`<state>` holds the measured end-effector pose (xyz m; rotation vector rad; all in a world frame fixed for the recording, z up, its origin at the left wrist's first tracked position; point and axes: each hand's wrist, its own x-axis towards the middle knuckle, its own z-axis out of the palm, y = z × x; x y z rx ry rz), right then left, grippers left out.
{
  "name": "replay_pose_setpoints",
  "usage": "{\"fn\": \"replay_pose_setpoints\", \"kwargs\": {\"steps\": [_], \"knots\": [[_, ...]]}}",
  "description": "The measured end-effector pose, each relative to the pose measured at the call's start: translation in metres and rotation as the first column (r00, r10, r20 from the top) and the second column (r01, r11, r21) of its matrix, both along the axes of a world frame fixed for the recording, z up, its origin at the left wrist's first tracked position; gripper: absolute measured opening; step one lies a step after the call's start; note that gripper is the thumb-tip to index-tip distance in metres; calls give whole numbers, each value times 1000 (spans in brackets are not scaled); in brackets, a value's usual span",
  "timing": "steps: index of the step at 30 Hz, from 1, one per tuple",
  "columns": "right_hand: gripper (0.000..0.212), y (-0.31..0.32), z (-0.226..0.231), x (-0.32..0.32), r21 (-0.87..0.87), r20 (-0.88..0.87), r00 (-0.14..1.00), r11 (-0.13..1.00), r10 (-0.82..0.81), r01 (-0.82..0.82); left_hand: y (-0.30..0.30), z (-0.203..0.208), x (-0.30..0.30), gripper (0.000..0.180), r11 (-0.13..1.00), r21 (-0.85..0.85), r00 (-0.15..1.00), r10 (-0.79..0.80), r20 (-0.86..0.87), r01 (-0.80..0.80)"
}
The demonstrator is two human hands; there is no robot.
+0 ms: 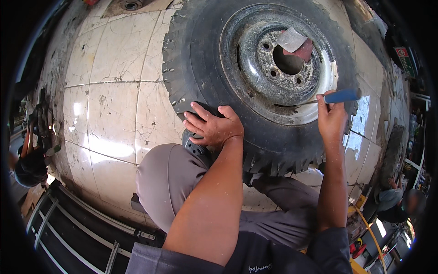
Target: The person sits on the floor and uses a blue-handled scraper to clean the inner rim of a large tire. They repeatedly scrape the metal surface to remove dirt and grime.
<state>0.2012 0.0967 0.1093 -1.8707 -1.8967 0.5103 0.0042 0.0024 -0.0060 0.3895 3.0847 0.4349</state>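
A large black tyre [200, 59] with chunky tread lies flat in front of me, mounted on a worn steel wheel rim [260, 86]. In my right hand [332, 116] is a screwdriver [342, 95] with a thick blue handle. Its thin shaft points left across the rim, the tip by a dark slot near the rim's lower edge. My left hand [214, 125] lies on the tyre's near left sidewall, fingers spread and holding nothing. A grey and red piece of sandpaper [292, 40] rests over part of the rim's centre hole.
Cracked cream floor tiles [112, 109] surround the tyre. A black panel with metal rails [86, 233] lies at lower left. One person [32, 160] is at the far left, another [397, 201] at the right. Shelving [415, 160] and a yellow hose [369, 228] stand along the right side.
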Motion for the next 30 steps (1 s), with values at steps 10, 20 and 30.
{"fn": "replay_pose_setpoints", "kwargs": {"steps": [10, 20, 30], "knots": [[28, 3, -17, 1, -53, 35, 996, 996, 76, -74, -1, -2, 1, 77, 1000, 30, 1000, -6, -22, 6], [25, 3, -30, 8, -119, 195, 966, 982, 171, -150, -2, -2, 4, 75, 999, 48, 999, -2, -54, 5], [20, -5, -17, 4, -95, 76, 996, 995, 50, -42, -6, -1, 1, 77, 1000, 11, 998, -3, -60, 3]]}}
